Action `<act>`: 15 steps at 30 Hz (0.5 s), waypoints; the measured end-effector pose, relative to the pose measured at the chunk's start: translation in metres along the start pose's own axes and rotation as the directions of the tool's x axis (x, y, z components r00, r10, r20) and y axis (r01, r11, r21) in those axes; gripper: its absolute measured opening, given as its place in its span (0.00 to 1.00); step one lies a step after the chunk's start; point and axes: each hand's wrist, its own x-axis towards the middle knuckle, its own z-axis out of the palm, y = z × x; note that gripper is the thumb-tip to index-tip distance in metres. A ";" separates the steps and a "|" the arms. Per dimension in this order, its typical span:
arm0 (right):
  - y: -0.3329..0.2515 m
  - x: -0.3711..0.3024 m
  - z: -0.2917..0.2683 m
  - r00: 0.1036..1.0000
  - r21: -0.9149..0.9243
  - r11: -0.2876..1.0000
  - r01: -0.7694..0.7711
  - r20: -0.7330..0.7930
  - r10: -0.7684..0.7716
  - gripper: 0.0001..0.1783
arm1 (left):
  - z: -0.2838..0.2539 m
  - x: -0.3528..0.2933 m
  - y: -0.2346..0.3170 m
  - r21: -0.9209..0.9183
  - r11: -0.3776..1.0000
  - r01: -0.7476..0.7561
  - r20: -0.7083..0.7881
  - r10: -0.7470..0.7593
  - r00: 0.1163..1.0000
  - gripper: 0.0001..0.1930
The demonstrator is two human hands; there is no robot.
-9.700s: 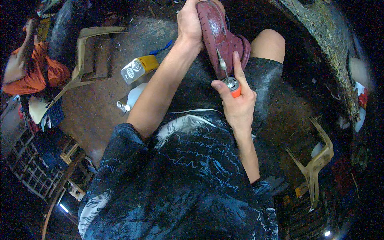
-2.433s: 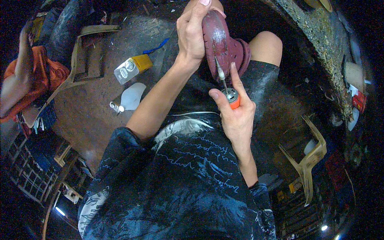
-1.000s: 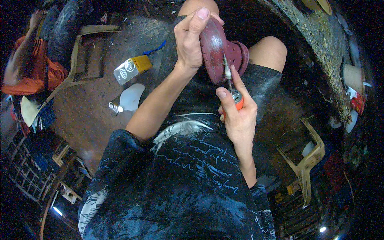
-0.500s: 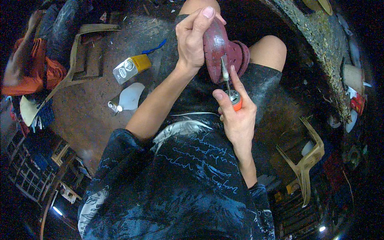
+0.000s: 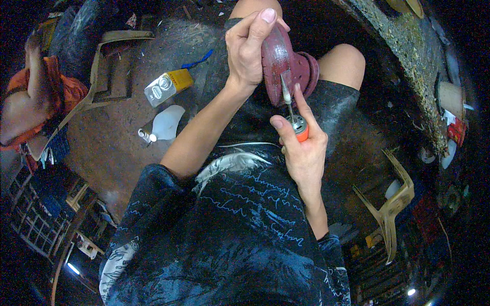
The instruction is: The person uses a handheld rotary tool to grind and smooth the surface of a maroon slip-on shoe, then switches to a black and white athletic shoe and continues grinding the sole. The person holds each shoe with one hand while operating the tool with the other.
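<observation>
Over my lap, my left hand (image 5: pixel 245 51) is closed around a dark red, glossy, clog-shaped piece (image 5: pixel 278 56) with small holes along its side, thumb on top. A rounded part of it bulges to the right. In my right hand (image 5: pixel 305 143) is a small rotary tool (image 5: pixel 300 129) with a silver face and an orange body, its rear hidden in my palm. From it a pointed conical bit (image 5: pixel 286 92) reaches up to the piece's near side and seems to touch it. My right index finger stretches along the bit toward the piece.
On the floor to the left are a silver and yellow can (image 5: pixel 168 87), a blue strip (image 5: pixel 198 59) and a white bottle (image 5: pixel 167 122). A chair (image 5: pixel 122 35) stands beyond them, with a person in orange (image 5: pixel 41 97) beside it. Another chair (image 5: pixel 390 209) lies right, below a rough ledge (image 5: pixel 408 76).
The dark red piece and my left hand have shifted very slightly to the right. At far left, the other person's arm has moved. My right hand stays nearly in place.
</observation>
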 end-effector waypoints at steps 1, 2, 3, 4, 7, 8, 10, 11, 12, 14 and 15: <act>0.000 0.000 0.000 1.000 -0.009 1.000 0.010 -0.003 -0.010 0.46 | 0.000 0.000 0.000 0.010 1.000 -0.010 -0.001 0.010 1.000 0.28; 0.000 0.000 0.001 1.000 -0.019 1.000 0.013 -0.004 -0.013 0.46 | 0.000 0.000 0.000 0.019 1.000 -0.020 -0.002 0.020 1.000 0.28; 0.001 0.000 0.001 1.000 -0.030 0.999 0.019 -0.005 -0.019 0.46 | 0.000 0.000 0.000 0.016 1.000 -0.019 -0.004 0.019 1.000 0.28; 0.001 0.000 0.001 1.000 -0.042 0.999 0.019 -0.005 -0.019 0.46 | 0.000 0.000 0.000 0.014 1.000 -0.019 -0.005 0.019 1.000 0.28; 0.001 0.000 0.001 1.000 -0.053 0.998 0.026 -0.011 -0.027 0.46 | 0.001 0.000 -0.001 0.005 1.000 -0.017 -0.005 0.017 1.000 0.28; 0.001 0.000 0.001 0.999 -0.044 0.999 0.032 -0.011 -0.032 0.46 | 0.001 0.000 -0.001 0.001 1.000 -0.016 -0.005 0.016 1.000 0.28; 0.001 0.000 0.001 1.000 -0.051 0.998 0.026 -0.014 -0.027 0.46 | 0.001 0.001 -0.002 0.001 1.000 -0.019 -0.004 0.019 1.000 0.28; 0.001 0.000 0.001 1.000 -0.045 0.999 0.025 -0.015 -0.026 0.46 | 0.001 0.001 -0.002 0.001 1.000 -0.020 -0.004 0.020 1.000 0.28; 0.001 0.000 0.002 0.999 -0.036 0.998 0.043 -0.011 -0.044 0.44 | 0.001 0.001 -0.002 0.003 1.000 -0.030 -0.007 0.030 1.000 0.28; 0.001 -0.001 0.004 0.997 -0.007 0.997 0.081 -0.004 -0.081 0.40 | 0.002 0.001 -0.002 0.007 0.999 -0.048 -0.014 0.048 0.999 0.28; 0.001 -0.001 0.004 0.996 -0.020 0.996 0.086 -0.004 -0.086 0.40 | 0.002 0.001 -0.002 0.007 0.999 -0.037 -0.011 0.037 0.999 0.28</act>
